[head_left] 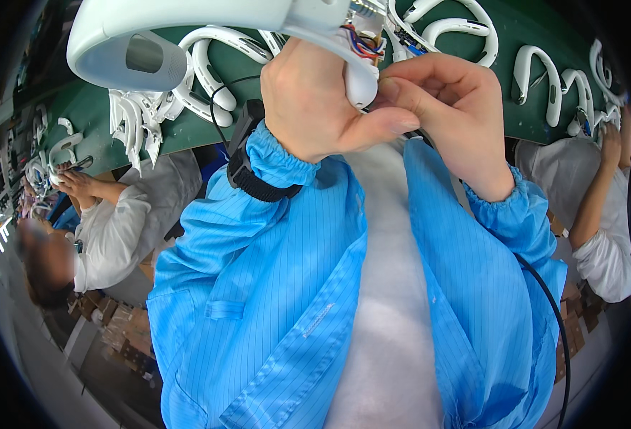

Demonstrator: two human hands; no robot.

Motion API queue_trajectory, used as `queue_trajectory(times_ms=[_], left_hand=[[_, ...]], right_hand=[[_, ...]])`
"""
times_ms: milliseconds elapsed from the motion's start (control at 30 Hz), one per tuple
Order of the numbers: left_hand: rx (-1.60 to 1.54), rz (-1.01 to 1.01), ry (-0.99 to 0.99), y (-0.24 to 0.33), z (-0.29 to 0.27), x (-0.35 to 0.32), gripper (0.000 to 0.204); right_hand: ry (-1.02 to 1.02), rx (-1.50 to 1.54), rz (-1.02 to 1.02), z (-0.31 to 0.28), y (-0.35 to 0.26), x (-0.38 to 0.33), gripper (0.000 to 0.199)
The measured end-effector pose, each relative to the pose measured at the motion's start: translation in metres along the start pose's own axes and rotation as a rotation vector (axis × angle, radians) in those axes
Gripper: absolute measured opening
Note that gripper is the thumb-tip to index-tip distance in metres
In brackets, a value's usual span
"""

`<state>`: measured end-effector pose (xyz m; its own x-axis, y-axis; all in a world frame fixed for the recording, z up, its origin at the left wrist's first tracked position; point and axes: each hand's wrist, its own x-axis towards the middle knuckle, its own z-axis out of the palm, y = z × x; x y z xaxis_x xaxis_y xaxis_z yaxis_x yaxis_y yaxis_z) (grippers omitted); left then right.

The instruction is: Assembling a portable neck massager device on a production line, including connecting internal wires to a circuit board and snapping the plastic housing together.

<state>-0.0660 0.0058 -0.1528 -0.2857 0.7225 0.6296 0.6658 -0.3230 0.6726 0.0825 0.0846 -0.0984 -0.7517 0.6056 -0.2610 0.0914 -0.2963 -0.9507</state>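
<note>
Close in front of me is a curved white plastic neck-fan housing [180, 21], its rounded end pointing left. My left hand [312, 100] is closed around its other arm, thumb stretched toward the right. Thin red, blue and dark wires [364, 44] show in the opened part of that arm, above its rounded white tip [362, 84]. Beside this tip, my right hand [451, 104] is closed, thumb and forefinger pinched together. Whatever lies between those fingertips is too small or hidden to name.
Several more curved white housings [215, 71] lie on the green table [180, 129], with a pile of white shell pieces [135, 121] at left. More housings [537, 82] lie at right. A co-worker in white [126, 229] sits at left, another [601, 214] at right. A black cable [555, 314] hangs by my right side.
</note>
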Motion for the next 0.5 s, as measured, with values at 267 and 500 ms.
queue_trajectory(times_ms=[267,500], left_hand=[[-0.010,-0.025,-0.020,0.003,-0.001,-0.001,0.074],[-0.004,-0.144,-0.131,0.012,-0.004,-0.001,0.085]], right_hand=[[-0.009,0.012,0.018,0.002,-0.003,-0.002,0.013],[0.045,-0.065,-0.098,0.007,0.004,0.002,0.005]])
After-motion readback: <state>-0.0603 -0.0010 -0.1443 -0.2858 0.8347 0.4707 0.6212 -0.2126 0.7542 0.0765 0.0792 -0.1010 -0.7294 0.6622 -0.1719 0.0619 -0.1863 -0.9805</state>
